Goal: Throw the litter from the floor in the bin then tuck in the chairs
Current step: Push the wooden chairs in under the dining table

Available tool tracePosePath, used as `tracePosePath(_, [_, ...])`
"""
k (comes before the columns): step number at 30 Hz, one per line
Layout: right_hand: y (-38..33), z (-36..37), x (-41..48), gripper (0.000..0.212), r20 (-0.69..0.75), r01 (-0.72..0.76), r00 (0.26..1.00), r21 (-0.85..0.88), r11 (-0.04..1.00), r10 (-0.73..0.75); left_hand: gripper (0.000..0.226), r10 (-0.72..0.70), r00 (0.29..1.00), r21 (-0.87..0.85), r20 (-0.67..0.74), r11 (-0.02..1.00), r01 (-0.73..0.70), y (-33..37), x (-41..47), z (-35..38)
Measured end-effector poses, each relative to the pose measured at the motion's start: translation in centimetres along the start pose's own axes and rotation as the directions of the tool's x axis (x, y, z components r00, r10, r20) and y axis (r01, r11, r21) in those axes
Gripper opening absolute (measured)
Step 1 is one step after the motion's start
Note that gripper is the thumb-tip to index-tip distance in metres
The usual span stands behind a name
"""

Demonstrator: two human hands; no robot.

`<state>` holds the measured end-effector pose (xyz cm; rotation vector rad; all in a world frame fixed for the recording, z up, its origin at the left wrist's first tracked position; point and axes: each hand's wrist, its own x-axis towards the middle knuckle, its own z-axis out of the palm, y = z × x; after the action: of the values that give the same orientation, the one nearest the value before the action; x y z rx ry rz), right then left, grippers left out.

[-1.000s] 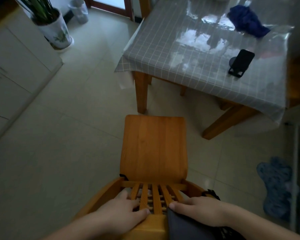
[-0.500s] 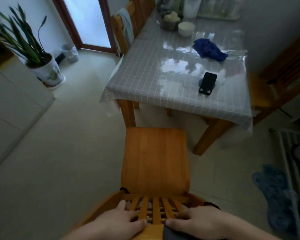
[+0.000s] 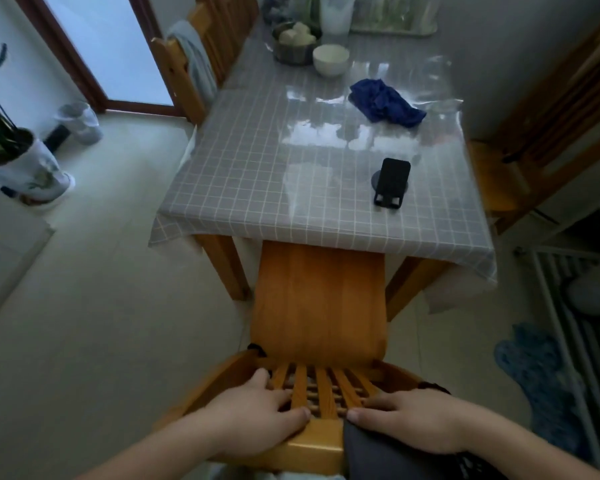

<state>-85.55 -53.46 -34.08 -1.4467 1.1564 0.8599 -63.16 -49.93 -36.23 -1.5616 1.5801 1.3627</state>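
Observation:
A wooden chair (image 3: 317, 306) stands in front of me, its seat's far edge just under the overhanging grey checked tablecloth of the table (image 3: 257, 188). My left hand (image 3: 257, 420) grips the top of the slatted backrest on the left. My right hand (image 3: 413, 424) grips it on the right, over a dark cloth hung on the backrest. A small bin (image 3: 80, 123) lined with a bag stands on the floor at the far left near the door. No litter shows on the floor.
A second chair (image 3: 201, 60) is tucked in at the table's left side, a third (image 3: 541, 133) stands at its right. On the table lie a phone on a stand (image 3: 392, 181), a blue cloth (image 3: 385, 102) and bowls (image 3: 329, 58). A potted plant (image 3: 25, 164) and a blue mat (image 3: 541, 368) are on the floor.
The chair has slid forward toward the table with both hands on its backrest; its seat front now reaches under the tablecloth edge. The view has lifted to show more of the table.

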Motion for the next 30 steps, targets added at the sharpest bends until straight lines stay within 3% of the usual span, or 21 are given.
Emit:
tracePosePath(15, [-3.2,-17.1,5.0,0.092,-0.042,-0.060,0.997,-0.024,0.998,0.059,0.062,0.079,0.996,0.015,0.045,0.997,-0.079,-0.2,7.1,-17.3])
tracePosePath(21, [-3.8,-20.6,6.0,0.087,-0.011,-0.071,0.997,-0.016,0.997,0.071,0.064,0.069,0.993,0.076,0.093,0.994,-0.077,-0.1,8.6,-20.9])
tracePosePath(30, [-3.8,-23.9,6.6,0.081,-0.050,-0.042,0.998,0.026,0.999,0.043,0.047,0.150,0.977,0.237,0.150,0.954,-0.182,1.3,9.4,-25.0])
